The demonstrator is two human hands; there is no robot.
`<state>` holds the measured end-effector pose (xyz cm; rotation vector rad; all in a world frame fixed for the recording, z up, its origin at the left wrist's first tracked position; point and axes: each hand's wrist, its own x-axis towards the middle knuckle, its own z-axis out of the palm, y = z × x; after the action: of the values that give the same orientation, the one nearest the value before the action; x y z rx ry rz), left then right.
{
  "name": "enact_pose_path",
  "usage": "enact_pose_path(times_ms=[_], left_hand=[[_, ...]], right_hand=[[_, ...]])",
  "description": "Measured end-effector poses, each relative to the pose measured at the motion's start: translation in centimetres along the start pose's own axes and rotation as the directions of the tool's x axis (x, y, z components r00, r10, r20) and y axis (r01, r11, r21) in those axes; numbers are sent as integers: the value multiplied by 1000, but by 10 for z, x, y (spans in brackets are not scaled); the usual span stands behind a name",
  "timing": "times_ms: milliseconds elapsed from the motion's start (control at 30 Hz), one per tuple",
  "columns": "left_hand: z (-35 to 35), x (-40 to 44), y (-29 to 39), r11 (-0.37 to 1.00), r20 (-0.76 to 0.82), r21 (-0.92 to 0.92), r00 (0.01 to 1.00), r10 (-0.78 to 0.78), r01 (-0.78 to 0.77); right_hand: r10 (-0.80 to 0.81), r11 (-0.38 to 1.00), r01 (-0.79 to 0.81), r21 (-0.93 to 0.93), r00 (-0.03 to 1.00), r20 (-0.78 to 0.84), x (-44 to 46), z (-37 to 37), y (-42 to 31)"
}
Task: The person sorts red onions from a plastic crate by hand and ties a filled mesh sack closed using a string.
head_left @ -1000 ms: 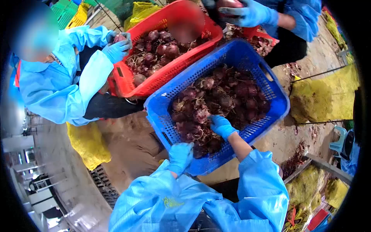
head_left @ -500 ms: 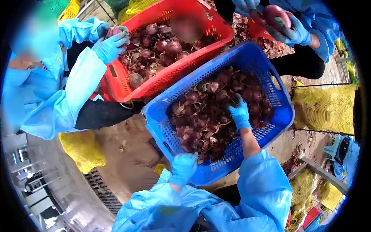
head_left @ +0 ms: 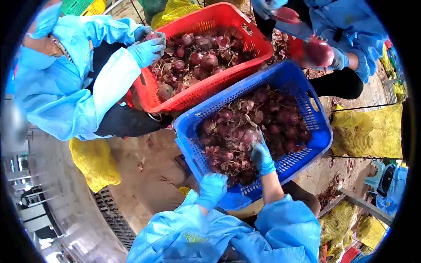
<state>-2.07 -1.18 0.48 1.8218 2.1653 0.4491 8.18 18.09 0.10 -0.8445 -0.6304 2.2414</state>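
In the head view, a blue crate (head_left: 206,105) in front of me is filled with red onions (head_left: 287,116) and loose dry skins. My right hand (head_left: 263,158), in a blue glove, is inside it, with its fingers closed on a slightly blurred red onion (head_left: 249,136). At the crate's near left edge, my gloved left hand (head_left: 212,189) is closed. Whatever its fingers may hold is hidden.
A red crate (head_left: 193,101) of onions stands beyond the blue one. Co-workers' gloved hands hold onions at left (head_left: 149,50) and upper right (head_left: 337,59). Yellow mesh sacks (head_left: 94,164) stand at both sides. A floor grate (head_left: 113,217) lies lower left.
My right hand has moved left and nearer to me within the blue crate, and an onion now shows in its fingers. My left hand stays near the edge. The view has shifted slightly.
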Motion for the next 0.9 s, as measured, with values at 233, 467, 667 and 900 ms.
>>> enact_pose_path(times_ms=[233,467,667,900], left_hand=[[-1,0,2,998,39,37,997,-61,60],[6,0,-1,995,114,80,991,-70,61],[23,-5,-6,992,74,114,995,-60,51],[8,-4,2,984,43,169,997,-67,59]], right_hand=[[-136,977,160,-139,977,166,-38,71,-14],[-326,845,341,-411,939,109,-64,92,-19],[-307,882,333,-332,943,129,0,123,-40],[-430,844,476,-248,876,219,45,185,-124]])
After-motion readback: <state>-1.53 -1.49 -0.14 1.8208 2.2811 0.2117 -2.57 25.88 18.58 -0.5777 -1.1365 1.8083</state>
